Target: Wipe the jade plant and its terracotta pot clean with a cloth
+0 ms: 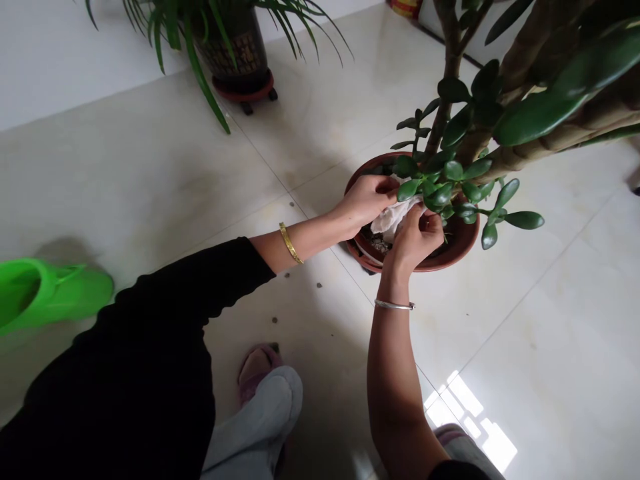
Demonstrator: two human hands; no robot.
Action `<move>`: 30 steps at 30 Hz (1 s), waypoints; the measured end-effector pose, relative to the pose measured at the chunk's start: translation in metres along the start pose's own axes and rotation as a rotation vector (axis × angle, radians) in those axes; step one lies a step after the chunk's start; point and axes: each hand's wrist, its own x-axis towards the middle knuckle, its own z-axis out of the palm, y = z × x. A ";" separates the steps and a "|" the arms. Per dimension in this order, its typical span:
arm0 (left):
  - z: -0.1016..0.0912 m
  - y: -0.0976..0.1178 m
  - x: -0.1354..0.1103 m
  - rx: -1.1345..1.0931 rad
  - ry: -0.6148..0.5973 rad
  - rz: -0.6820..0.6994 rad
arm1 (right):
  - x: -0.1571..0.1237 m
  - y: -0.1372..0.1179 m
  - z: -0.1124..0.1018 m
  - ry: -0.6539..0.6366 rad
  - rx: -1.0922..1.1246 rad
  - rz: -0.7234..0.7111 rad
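White cloth [395, 219], crumpled and soft-looking, is being held between the person's two hands, right under a cluster of thick, glossy leaves. The left hand [364, 205] is reaching in from the left, its fingers closing over the top of the cloth, and the right hand [413, 240] is coming up from below, its fingers curled against the cloth's other side. The hands are nearly touching, and both grips are closed on the cloth. Whether a leaf is pinched inside the fold is hidden. The cloth is hanging just above the soil and dark pebbles [380, 243] of a round terracotta-coloured pot [463, 243], which is holding a jade plant [440, 180] with thick, braided-looking trunks. A gold bangle [290, 243] is circling the left wrist, below a black sleeve [200, 280], and a silver bangle [394, 305] is circling the right. The pot is standing on a pale tile floor [150, 173]. A bright green plastic container [50, 293] is sitting at the far left, and a long-leaved potted plant [235, 47] is standing on a red wheeled base [243, 87] by the wall. A pink slipper [257, 370] and a grey trouser leg [255, 427] are showing below.
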 end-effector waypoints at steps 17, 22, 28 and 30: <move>-0.018 -0.001 -0.025 -0.109 -0.053 -0.123 | -0.013 -0.005 -0.022 -0.040 0.105 0.058; -0.026 -0.005 -0.033 -0.125 0.035 -0.096 | -0.040 -0.021 -0.038 -0.034 0.294 0.209; -0.025 -0.011 -0.025 -0.079 0.141 -0.074 | -0.050 -0.025 -0.034 -0.095 0.429 0.476; -0.024 -0.013 -0.015 -0.052 0.154 -0.075 | -0.042 -0.021 -0.030 -0.101 0.439 0.478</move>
